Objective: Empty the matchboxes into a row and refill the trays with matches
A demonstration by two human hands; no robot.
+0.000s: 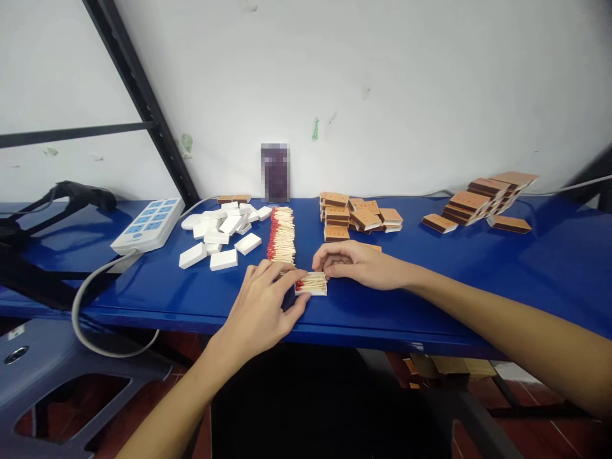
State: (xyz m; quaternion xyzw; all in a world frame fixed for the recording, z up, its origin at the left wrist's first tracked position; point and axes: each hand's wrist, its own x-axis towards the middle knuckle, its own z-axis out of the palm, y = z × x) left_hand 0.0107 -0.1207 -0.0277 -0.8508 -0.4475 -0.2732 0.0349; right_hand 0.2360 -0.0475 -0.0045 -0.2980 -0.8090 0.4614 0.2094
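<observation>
A small white matchbox tray [311,293] filled with red-tipped matches [313,282] lies near the table's front edge. My left hand [262,306] grips its left end, thumb at the near side and fingers over the far side. At the tray's right back corner my right hand [361,264] has its fingers curled, thumb and index tips against the rim. Behind the tray runs a long pile of loose matches [282,233], red heads to the left. Several white trays [224,259] are heaped left of it. Brown matchbox sleeves [366,218] are piled to its right.
Stacked brown matchboxes [471,201] stand at the far right of the blue table [401,306]. A white power strip [148,224] with a grey cable lies at left, near a black strap [71,191]. A blurred dark rectangle [276,172] leans on the wall. A grey stool [71,357] stands below left.
</observation>
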